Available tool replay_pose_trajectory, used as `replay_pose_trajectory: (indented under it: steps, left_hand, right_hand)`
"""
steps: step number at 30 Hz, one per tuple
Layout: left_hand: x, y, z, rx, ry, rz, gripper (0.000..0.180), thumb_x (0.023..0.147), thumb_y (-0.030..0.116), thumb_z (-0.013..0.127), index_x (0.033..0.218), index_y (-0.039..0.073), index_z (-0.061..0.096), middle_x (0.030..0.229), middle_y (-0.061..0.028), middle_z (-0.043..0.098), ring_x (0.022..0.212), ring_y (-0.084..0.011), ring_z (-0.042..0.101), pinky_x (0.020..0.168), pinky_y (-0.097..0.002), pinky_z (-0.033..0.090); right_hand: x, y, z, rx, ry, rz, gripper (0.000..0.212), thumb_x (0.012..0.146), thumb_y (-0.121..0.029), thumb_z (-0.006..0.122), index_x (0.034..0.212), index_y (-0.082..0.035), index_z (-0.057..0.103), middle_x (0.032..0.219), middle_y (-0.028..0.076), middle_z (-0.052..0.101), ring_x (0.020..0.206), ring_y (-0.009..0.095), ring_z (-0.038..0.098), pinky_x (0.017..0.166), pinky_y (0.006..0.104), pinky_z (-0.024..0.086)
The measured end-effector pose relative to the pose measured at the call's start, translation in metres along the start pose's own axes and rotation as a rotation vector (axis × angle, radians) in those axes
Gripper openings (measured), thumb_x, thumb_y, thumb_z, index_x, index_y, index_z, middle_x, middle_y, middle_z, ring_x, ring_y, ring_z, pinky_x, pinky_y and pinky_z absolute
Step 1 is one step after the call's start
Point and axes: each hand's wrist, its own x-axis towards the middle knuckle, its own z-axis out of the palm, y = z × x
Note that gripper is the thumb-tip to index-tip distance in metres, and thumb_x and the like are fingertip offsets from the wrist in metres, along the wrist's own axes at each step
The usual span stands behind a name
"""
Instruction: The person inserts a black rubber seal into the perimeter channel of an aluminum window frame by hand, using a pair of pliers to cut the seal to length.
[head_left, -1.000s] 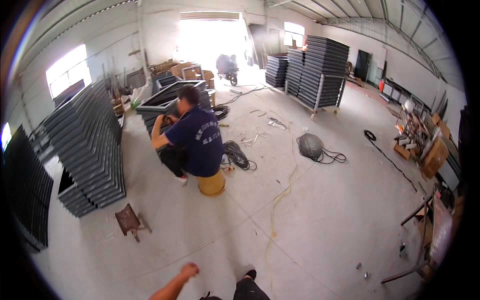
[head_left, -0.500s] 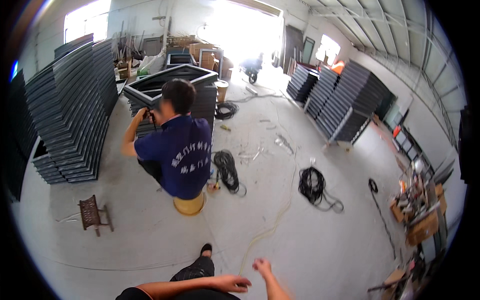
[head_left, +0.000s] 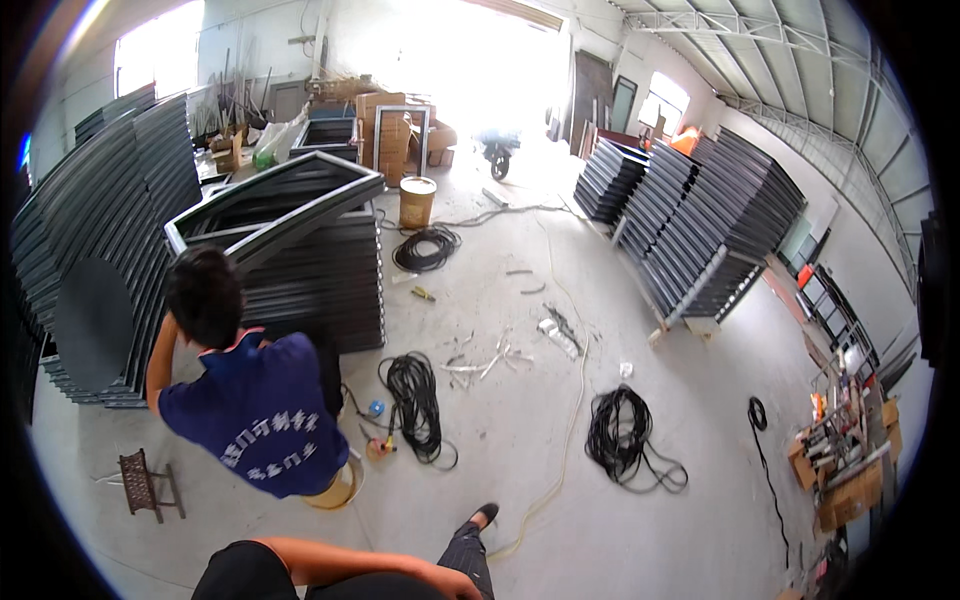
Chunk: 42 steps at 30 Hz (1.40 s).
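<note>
My left forearm lies across my body at the lower edge, and my left hand (head_left: pixel 452 582) is next to my dark trouser leg (head_left: pixel 466 556). Its fingers are cut off by the edge, so I cannot make out whether they hold anything. My right hand is out of the picture. One foot in a dark shoe (head_left: pixel 485 515) is stepping on the grey floor beside a thin pale cable (head_left: pixel 540 497). Ahead on the left, a co-worker in a navy shirt (head_left: pixel 262 420) sits on a yellow bucket (head_left: pixel 332 490) by a stack of dark metal frames (head_left: pixel 310 298).
Coiled black cables (head_left: pixel 412 398) lie by the co-worker; another black coil (head_left: pixel 620 432) is right of the pale cable. Frame stacks (head_left: pixel 700 225) stand at the far right, a small low stool (head_left: pixel 146 484) at left. Scraps (head_left: pixel 490 362) litter the floor. Boxes (head_left: pixel 850 500) line the right side.
The frame stack and co-worker now appear further left and closer. My right hand has dropped out of view, and my left hand is lower. The co-worker's head has bent down toward the left.
</note>
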Motion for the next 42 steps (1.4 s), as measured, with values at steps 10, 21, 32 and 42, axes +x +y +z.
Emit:
replay_pose_trajectory:
  steps: [10, 21, 32, 42]
  left_hand:
    - [0.159, 0.026, -0.264, 0.022, 0.227, -0.088, 0.027, 0.088, 0.031, 0.063, 0.090, 0.003, 0.063, 0.080, -0.0082, 0.064, 0.074, -0.0161, 0.058, 0.067, -0.0330, 0.047]
    - [0.285, -0.016, -0.594, 0.106, 0.183, -0.056, 0.029, 0.087, 0.031, 0.064, 0.099, 0.004, 0.063, 0.086, -0.0090, 0.066, 0.078, -0.0181, 0.059, 0.071, -0.0333, 0.048]
    - [0.255, -0.019, -0.931, 0.337, 0.555, -0.465, 0.029, 0.079, 0.034, 0.066, 0.095, 0.009, 0.065, 0.088, -0.0121, 0.066, 0.086, -0.0293, 0.063, 0.071, -0.0417, 0.048]
    - [0.189, -0.070, -1.184, 0.423, 1.027, -1.152, 0.034, 0.078, 0.034, 0.067, 0.104, 0.012, 0.063, 0.099, -0.0124, 0.065, 0.096, -0.0342, 0.061, 0.079, -0.0464, 0.051]
  right_hand:
    - [0.297, -0.449, -0.220, 0.046, 0.306, -0.293, 0.017, 0.084, -0.017, 0.057, 0.083, 0.000, 0.061, 0.070, 0.013, 0.062, 0.056, 0.026, 0.060, 0.048, 0.0407, 0.048]
    - [0.392, -0.948, -0.232, 0.010, -0.107, -0.906, 0.016, 0.087, -0.015, 0.056, 0.093, 0.000, 0.059, 0.070, 0.005, 0.060, 0.061, 0.015, 0.058, 0.057, 0.0281, 0.050]
    - [0.500, -1.032, -0.202, -0.262, -0.298, -0.139, 0.011, 0.085, -0.009, 0.053, 0.090, 0.001, 0.056, 0.066, 0.010, 0.057, 0.052, 0.021, 0.054, 0.047, 0.0321, 0.047]
    - [0.710, -1.450, -0.169, -0.258, -0.247, -0.258, 0.010, 0.086, -0.007, 0.050, 0.093, 0.000, 0.051, 0.064, 0.009, 0.054, 0.050, 0.020, 0.051, 0.046, 0.0327, 0.046]
